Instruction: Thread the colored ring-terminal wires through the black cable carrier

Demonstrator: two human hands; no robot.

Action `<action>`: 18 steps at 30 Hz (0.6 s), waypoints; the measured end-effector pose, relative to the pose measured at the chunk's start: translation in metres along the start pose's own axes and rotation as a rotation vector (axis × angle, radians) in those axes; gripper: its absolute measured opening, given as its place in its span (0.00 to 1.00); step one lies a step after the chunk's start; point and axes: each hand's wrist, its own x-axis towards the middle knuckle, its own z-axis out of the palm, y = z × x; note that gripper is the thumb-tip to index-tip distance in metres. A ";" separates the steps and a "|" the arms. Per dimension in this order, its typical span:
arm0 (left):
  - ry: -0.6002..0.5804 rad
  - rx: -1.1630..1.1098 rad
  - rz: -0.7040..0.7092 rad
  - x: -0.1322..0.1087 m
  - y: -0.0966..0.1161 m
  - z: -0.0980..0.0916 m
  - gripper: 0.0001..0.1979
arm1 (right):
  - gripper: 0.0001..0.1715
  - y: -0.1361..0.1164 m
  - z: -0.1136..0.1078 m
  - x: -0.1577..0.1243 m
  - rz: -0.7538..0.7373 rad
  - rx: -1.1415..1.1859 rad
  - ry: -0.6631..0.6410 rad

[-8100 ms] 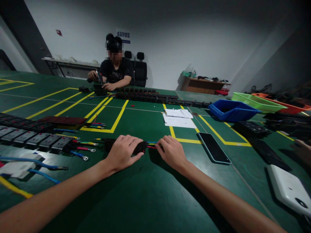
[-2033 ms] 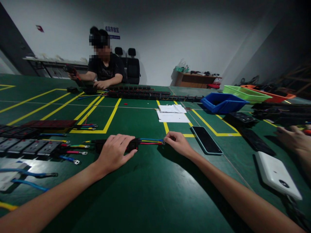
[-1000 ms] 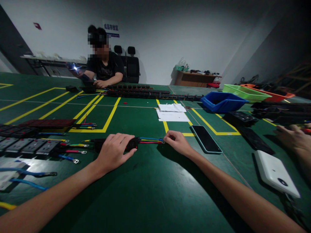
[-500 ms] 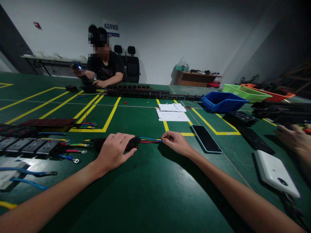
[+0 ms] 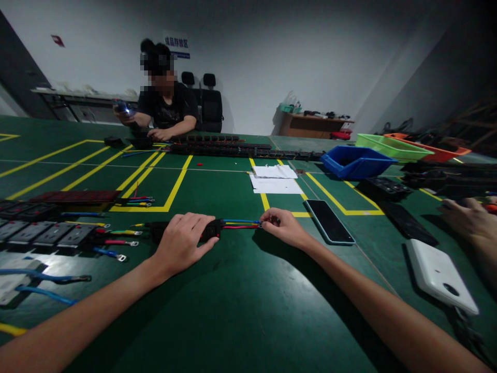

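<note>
My left hand [image 5: 184, 240] lies over a black socket module [image 5: 212, 229] on the green table [image 5: 240, 311], fingers curled down on it. Blue, yellow and red wires [image 5: 240, 224] run out of its right end. My right hand [image 5: 284, 227] pinches the far tips of those wires between thumb and fingers. More wires stick out of the module's left end by my left wrist.
Rows of socket modules with coloured wires [image 5: 58, 233] lie at the left. A dark phone [image 5: 328, 221] and white papers [image 5: 275, 184] sit beyond my right hand. A white device [image 5: 440, 274], another person's hand [image 5: 469, 223], a blue bin [image 5: 357, 163] and a seated co-worker [image 5: 165, 111] are around.
My right hand shifted slightly right along the wire ends and keeps its pinch. My left hand stays on the module. The co-worker's raised hand with a lit tool moved a little.
</note>
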 end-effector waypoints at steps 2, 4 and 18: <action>-0.005 0.006 0.002 0.000 0.000 0.000 0.21 | 0.13 0.000 -0.001 -0.001 -0.008 -0.009 -0.006; -0.008 0.004 -0.001 -0.001 0.000 0.000 0.22 | 0.15 0.000 -0.002 -0.001 -0.024 -0.001 -0.002; -0.009 0.002 -0.003 -0.001 -0.001 0.000 0.22 | 0.18 -0.001 -0.003 -0.001 -0.033 0.049 0.003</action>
